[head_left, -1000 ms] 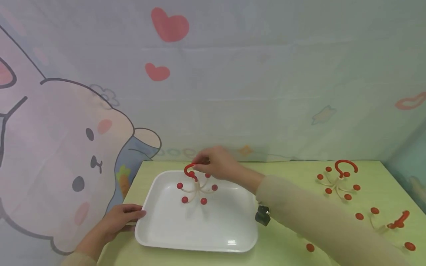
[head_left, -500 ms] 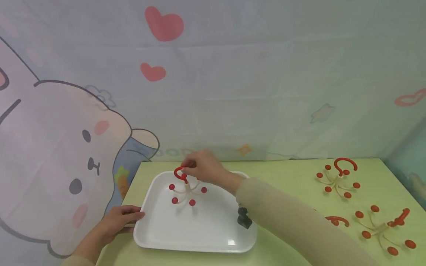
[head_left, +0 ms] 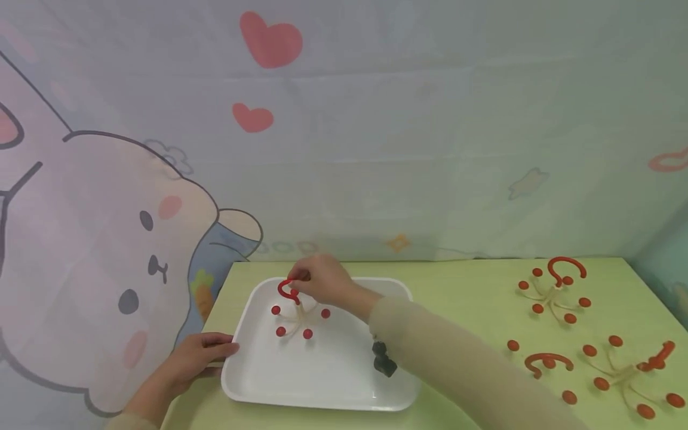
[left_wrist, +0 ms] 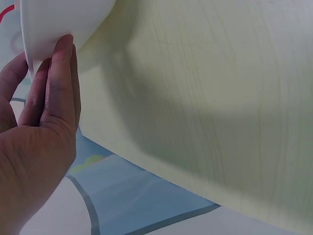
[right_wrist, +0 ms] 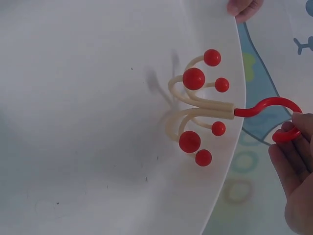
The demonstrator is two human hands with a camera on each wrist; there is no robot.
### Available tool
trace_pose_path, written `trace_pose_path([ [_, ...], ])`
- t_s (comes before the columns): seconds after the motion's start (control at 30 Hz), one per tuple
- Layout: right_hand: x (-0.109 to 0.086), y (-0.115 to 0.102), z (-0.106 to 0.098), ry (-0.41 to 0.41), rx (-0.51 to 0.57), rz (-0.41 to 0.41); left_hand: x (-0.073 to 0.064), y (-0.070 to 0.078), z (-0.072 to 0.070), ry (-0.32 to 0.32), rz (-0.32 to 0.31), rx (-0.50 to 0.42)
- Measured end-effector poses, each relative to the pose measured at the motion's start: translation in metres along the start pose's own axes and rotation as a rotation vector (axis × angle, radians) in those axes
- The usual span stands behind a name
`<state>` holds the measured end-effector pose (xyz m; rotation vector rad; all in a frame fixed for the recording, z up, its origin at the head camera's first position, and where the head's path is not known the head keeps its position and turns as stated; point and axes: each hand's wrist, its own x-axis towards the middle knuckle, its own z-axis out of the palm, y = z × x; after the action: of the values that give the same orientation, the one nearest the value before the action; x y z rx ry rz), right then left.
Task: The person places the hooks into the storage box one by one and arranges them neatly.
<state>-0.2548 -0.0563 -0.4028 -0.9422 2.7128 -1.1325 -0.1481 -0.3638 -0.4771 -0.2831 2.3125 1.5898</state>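
My right hand [head_left: 324, 279] pinches the red hook of a multi-arm hook hanger [right_wrist: 210, 108] between thumb and fingers. Cream arms curve out from its stem, each tipped with a red ball. It stands upright, hook at the top, over the far left part of a white tray [head_left: 333, 382], its arms close over the tray floor. On the tray's left side, my left hand [head_left: 196, 358] grips the rim; the left wrist view has its fingers against the outer wall [left_wrist: 49, 24], thumb at the edge.
Several similar hangers lie on the pale green table to the right: one at the back [head_left: 552, 295], one at the front right [head_left: 623, 375], and one partly behind the right sleeve [head_left: 548, 362]. A cartoon-printed cloth [head_left: 376, 179] hangs behind the table.
My right hand has moved left and slightly lower, bringing the hanger closer to the tray floor. The sleeve has uncovered more of the front hangers. My left hand keeps its hold on the tray.
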Motion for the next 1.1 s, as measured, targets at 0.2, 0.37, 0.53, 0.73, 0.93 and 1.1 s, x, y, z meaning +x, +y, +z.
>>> trace_pose_path([
  [0.2, 0.003, 0.002, 0.006, -0.009, -0.009, 0.006, 0.000, 0.002, 0.003, 0.023, -0.022, 0.013],
  [0.37, 0.006, 0.004, 0.010, -0.003, -0.033, 0.012, 0.000, 0.003, 0.004, 0.025, -0.029, 0.012],
  [0.53, 0.008, 0.005, 0.013, 0.001, -0.012, 0.009, 0.000, 0.003, 0.002, 0.014, -0.022, 0.016],
  [0.73, 0.006, 0.007, 0.014, -0.003, 0.014, 0.025, 0.001, 0.003, 0.003, 0.022, -0.028, 0.020],
  [0.93, 0.003, 0.009, 0.012, -0.023, 0.002, 0.006, 0.000, 0.003, 0.002, 0.020, -0.017, 0.013],
  [1.1, -0.003, 0.010, 0.004, -0.057, -0.028, 0.014, -0.001, 0.004, 0.002, 0.010, -0.014, 0.016],
])
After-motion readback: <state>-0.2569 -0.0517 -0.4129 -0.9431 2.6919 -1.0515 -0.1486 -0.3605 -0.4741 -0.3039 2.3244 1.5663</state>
